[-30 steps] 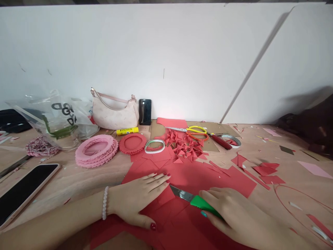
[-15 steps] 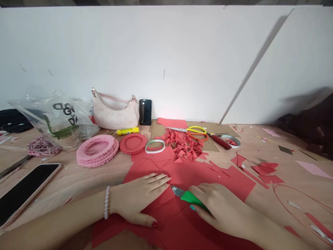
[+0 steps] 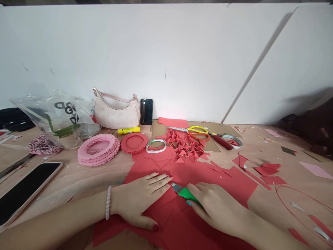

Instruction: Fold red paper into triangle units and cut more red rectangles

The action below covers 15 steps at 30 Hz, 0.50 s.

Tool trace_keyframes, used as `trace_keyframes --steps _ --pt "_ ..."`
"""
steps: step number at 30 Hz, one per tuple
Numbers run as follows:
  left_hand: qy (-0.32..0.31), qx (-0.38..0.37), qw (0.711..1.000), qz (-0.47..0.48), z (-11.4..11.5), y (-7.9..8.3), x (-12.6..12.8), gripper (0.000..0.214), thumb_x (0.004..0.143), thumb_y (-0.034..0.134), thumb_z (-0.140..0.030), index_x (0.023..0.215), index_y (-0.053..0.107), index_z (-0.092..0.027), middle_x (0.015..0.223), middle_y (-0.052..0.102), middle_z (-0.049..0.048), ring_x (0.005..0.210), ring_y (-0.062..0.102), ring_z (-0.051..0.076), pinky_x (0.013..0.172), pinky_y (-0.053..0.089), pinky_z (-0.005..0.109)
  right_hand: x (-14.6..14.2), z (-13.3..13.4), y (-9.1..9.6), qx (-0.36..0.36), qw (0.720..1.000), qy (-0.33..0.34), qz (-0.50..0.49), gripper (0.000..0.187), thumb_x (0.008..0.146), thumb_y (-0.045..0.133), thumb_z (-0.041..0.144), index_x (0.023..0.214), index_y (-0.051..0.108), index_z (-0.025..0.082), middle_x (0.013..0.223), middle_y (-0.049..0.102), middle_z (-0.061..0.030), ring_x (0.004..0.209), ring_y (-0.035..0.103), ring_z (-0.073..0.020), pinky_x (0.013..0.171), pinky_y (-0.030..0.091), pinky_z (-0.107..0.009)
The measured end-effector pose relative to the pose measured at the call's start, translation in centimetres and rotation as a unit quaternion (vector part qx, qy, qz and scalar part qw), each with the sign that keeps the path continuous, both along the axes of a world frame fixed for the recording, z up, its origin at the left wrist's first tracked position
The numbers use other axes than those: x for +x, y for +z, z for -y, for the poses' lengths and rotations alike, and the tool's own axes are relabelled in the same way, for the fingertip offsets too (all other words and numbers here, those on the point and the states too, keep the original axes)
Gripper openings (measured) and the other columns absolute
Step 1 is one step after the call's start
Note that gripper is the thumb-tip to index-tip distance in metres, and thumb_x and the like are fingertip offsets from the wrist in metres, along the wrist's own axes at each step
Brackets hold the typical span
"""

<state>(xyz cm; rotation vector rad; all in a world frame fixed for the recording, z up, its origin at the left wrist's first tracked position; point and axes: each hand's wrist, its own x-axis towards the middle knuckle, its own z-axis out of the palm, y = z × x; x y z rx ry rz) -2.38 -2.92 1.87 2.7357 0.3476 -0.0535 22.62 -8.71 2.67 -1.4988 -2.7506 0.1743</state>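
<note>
Flat on the red paper (image 3: 197, 225) lies my left hand (image 3: 143, 199), fingers stretched out and pressing it down, thumb apart. My right hand (image 3: 215, 206) is wrapped round a green utility knife (image 3: 187, 195). Its metal blade points up and left, the tip close beside my left fingertips at a small red piece. Several red sheets overlap beneath both hands. Just beyond them are a pile of small folded red paper triangles (image 3: 186, 147) and a white tape roll (image 3: 156, 146).
Scissors (image 3: 199, 132) rest behind the triangles, near a red-handled tool (image 3: 222, 141) and a tape roll (image 3: 238, 143). Scalloped pink rings (image 3: 97, 151), red rings (image 3: 134, 143), a glue stick (image 3: 128, 130), a phone (image 3: 28, 191) and a handbag (image 3: 117, 113) stand left. Paper scraps (image 3: 266, 170) lie right.
My right hand has moved slightly left with the knife, its blade now nearer my left fingertips. The left hand keeps its place on the paper. The whole view has shifted a little.
</note>
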Motion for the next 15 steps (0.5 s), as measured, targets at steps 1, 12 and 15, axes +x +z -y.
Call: trace_keyframes --steps 1,12,15 --pt "0.001 -0.002 1.0 0.005 0.0 0.0 0.0 0.089 0.077 0.043 -0.059 0.139 0.008 -0.007 0.144 0.003 0.0162 0.132 0.005 0.029 0.108 0.006 0.042 0.1 0.0 0.0 -0.001 1.0 -0.003 -0.001 0.011 0.084 0.04 0.02 0.086 0.051 0.02 0.076 0.063 -0.0042 0.067 0.06 -0.0223 0.056 0.039 -0.03" --pt "0.005 -0.008 1.0 0.015 -0.1 -0.2 0.0 0.089 0.076 0.045 -0.058 0.139 0.008 -0.007 0.144 0.004 0.0166 0.132 0.007 0.03 0.108 0.008 0.042 -0.7 -0.8 -0.3 0.013 1.0 -0.007 0.002 0.01 0.083 0.04 0.019 0.083 0.05 0.02 0.073 0.062 -0.0033 0.064 0.059 -0.0209 0.053 0.036 -0.028" --pt "0.009 -0.01 1.0 0.022 0.0 -0.2 -0.1 0.087 0.076 0.046 -0.057 0.139 0.01 -0.007 0.144 0.005 0.0161 0.132 0.009 0.031 0.108 0.009 0.042 -0.1 -1.2 0.0 0.01 0.999 -0.03 -0.001 0.01 0.084 0.04 0.02 0.081 0.05 0.02 0.071 0.062 -0.0026 0.063 0.059 -0.0204 0.051 0.036 -0.028"
